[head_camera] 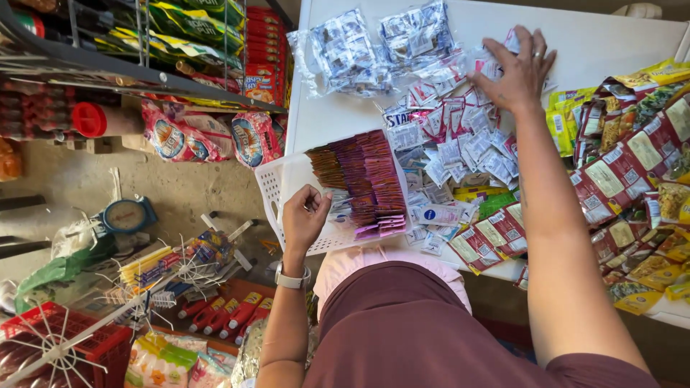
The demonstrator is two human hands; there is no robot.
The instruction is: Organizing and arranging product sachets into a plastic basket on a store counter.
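My left hand [304,213] is closed on small white sachets inside a white perforated plastic basket [279,185] at the table's near edge. Upright rows of brown and purple sachets [363,176] fill the basket beside that hand. My right hand [517,68] reaches far across the white table [596,36], fingers spread and pressing on a loose pile of small white and pink sachets [460,133]. A wristwatch [291,278] sits on my left wrist and a ring on my right hand.
Clear bags of small packets [374,47] lie at the table's far side. Strips of red, green and yellow packets [632,165] cover the right side. Left of the table stand shelves with goods [180,43], a weighing scale [126,214], toothbrush racks and a red crate [72,345].
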